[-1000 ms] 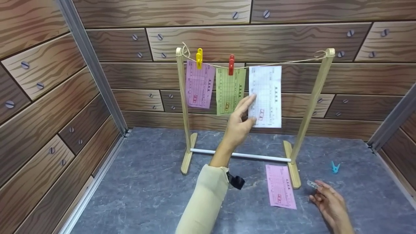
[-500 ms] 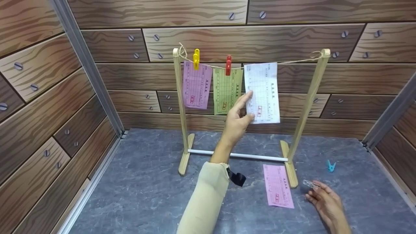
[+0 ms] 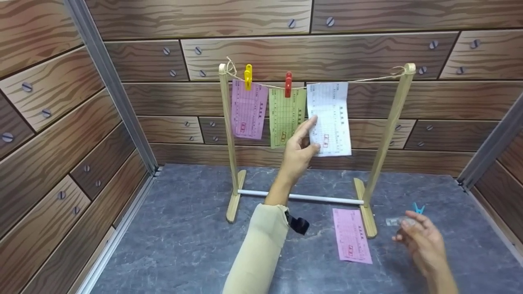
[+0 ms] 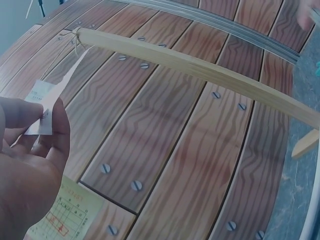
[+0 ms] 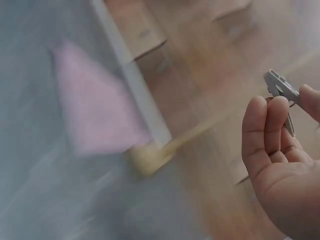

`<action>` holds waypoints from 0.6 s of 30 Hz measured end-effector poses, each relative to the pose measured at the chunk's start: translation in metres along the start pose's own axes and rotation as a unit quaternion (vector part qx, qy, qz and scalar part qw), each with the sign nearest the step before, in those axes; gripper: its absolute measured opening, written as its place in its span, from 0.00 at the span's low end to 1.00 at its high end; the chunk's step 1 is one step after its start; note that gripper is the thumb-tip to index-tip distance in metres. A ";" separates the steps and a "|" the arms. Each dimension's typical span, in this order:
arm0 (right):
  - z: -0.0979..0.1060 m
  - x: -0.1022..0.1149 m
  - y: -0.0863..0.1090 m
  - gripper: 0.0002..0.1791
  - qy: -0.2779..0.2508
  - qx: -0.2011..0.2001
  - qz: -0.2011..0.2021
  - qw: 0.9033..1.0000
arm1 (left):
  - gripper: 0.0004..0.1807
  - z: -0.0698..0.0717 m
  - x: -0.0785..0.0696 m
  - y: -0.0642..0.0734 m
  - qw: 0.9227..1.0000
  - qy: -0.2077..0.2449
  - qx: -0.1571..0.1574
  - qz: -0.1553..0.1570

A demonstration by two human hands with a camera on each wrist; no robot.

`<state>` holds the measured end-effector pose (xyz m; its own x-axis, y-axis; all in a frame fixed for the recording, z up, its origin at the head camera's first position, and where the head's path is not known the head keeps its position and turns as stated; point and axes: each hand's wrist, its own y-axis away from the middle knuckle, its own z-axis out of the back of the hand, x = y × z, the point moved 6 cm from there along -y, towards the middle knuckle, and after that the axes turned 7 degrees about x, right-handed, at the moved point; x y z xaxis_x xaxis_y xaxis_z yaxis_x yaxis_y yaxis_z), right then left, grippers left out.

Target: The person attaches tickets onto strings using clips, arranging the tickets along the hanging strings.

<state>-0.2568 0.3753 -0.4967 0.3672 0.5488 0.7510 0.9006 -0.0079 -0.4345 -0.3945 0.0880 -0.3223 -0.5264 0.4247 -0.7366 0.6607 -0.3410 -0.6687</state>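
Observation:
My left hand [image 3: 300, 157] pinches the left edge of a white printed slip [image 3: 330, 118], whose top is at the string [image 3: 369, 78]. In the left wrist view the slip [image 4: 60, 92] bends between thumb and fingers. Low on the right, my right hand [image 3: 427, 243] holds a clear grey clothespin [image 3: 394, 221]; the right wrist view has the clothespin [image 5: 281, 87] pinched between thumb and fingertips. A yellow clothespin [image 3: 248, 77] fixes a pink slip [image 3: 248, 112] to the string, and a red clothespin [image 3: 288, 84] fixes a green slip [image 3: 285, 116].
The string runs between two wooden posts [image 3: 386, 134] joined by a white bar [image 3: 327, 199]. Another pink slip [image 3: 352, 237] lies on the grey table [image 3: 175, 245] near the right foot. A blue clothespin [image 3: 418, 208] lies behind my right hand. Wood-patterned walls [image 3: 261, 57] enclose the table.
My right hand has risen slightly and moved to the right with the clothespin. The white slip's top has shifted a little against the string, while my left hand keeps its grip.

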 end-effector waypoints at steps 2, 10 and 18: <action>-0.025 0.018 -0.010 0.19 -0.006 0.055 0.030 0.998 | 0.38 0.000 0.000 0.000 1.000 0.002 0.000 0.002; -0.091 0.076 -0.055 0.23 0.038 0.159 0.073 0.984 | 0.38 -0.003 -0.001 -0.001 1.000 0.001 -0.005 0.006; -0.148 0.113 -0.105 0.24 0.106 0.185 0.042 0.976 | 0.38 -0.002 0.000 -0.001 1.000 0.004 -0.006 0.002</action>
<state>-0.2757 0.3148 -0.2929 0.5116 0.3741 0.7735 0.7333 0.2790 -0.6200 -0.3943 0.0905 -0.3216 -0.5192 0.4307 -0.7382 0.6690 -0.3327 -0.6646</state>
